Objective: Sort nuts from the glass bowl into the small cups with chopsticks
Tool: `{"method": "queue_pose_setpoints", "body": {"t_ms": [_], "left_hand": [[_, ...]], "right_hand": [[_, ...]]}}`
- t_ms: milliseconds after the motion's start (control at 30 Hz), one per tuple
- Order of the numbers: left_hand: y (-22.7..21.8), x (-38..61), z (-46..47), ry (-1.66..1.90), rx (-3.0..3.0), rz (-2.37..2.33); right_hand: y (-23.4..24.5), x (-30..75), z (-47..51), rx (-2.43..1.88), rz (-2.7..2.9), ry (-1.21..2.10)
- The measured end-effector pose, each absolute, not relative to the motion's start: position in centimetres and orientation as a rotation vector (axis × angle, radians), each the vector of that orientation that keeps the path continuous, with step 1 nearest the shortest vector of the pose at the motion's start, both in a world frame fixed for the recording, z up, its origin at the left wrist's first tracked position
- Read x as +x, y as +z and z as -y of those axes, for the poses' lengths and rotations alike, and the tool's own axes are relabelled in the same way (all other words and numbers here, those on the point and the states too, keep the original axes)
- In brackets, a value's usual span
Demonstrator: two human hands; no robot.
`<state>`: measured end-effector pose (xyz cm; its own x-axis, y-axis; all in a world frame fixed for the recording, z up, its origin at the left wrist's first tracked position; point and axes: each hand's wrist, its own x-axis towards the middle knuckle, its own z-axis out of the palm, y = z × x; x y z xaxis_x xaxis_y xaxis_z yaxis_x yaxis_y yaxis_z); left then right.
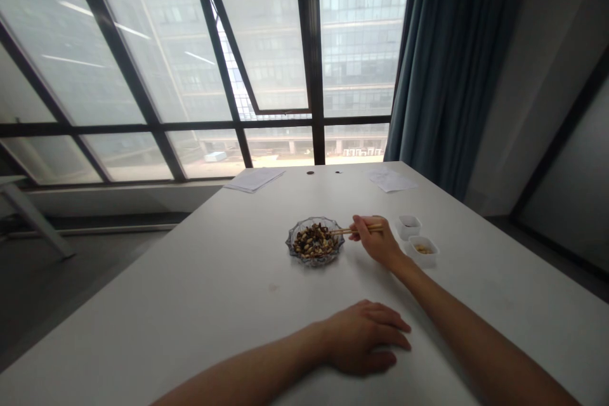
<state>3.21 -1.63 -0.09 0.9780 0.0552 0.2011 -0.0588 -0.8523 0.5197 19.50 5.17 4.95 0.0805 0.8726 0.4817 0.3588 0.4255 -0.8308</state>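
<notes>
My right hand [375, 240] is closed around a pair of wooden chopsticks [349, 230], whose tips reach over the right rim of a glass dish [291, 246] filled with mixed dark and light beans [313, 240]. My left hand [364, 336] lies flat on the white table [190, 304] near the front edge, fingers stretched out, holding nothing. Just right of my right hand stand two small white cups: the farther cup [408, 226] holds a few dark bits, the nearer cup [423, 249] holds light-coloured beans.
Papers lie at the table's far edge, one sheet [255, 179] at the left and one sheet [392, 180] at the right. Two small dark spots [310, 172] sit between them. A big window and a blue curtain [451, 63] stand behind the table.
</notes>
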Motion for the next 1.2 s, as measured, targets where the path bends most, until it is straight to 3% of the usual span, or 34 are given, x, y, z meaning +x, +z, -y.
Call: {"method": "queue_pose_setpoints", "body": {"t_ms": [467,800,1200], "left_hand": [[0.1,3.2,1.8,0.278,2.592,-0.018],[0.0,3.2,1.8,0.278,2.579,-0.048],[0.2,3.1,1.8,0.267,2.573,-0.035]], "right_hand": [[15.7,29.4,-1.1,-1.346,1.043,0.194],[14.6,34.9,-1.8,-1.597,0.898,0.187],[13.5,35.9,-2.8,-1.561,0.913,0.291]]}}
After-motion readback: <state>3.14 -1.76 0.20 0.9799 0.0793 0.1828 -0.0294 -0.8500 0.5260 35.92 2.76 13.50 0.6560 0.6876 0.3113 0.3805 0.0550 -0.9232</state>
